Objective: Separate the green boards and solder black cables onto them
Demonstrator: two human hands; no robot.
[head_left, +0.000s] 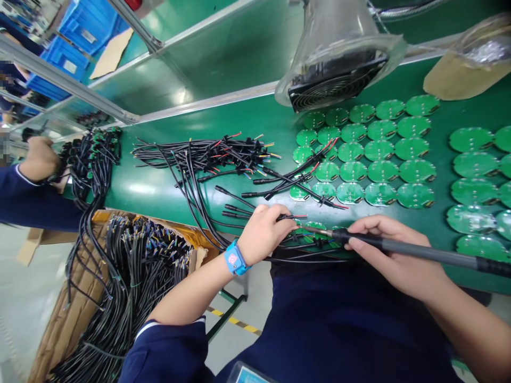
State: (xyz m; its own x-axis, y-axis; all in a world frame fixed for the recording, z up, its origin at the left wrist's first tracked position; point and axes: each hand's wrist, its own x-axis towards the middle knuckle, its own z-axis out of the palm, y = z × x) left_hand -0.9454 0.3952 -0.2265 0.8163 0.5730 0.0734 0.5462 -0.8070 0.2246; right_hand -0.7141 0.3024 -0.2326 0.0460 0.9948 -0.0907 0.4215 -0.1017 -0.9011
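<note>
My left hand (265, 234), with a blue band at the wrist, is closed in a pinch on the stripped end of a black cable (285, 216) near the table's front edge. Its thin wires lie close to a round green circuit board (316, 226), which is partly covered. My right hand (395, 255) grips a soldering iron (433, 252) like a pen. The iron's metal tip points left, towards my left fingertips and over the board. Whether tip and wire touch is too small to tell.
Rows of round green boards (381, 170) cover the right side. A pile of black cables (199, 151) lies left of centre. A fan (337, 85) in a clear hood hangs above. A carton (67, 298) of cables stands below left. A co-worker's hand (40, 158) is at the far left.
</note>
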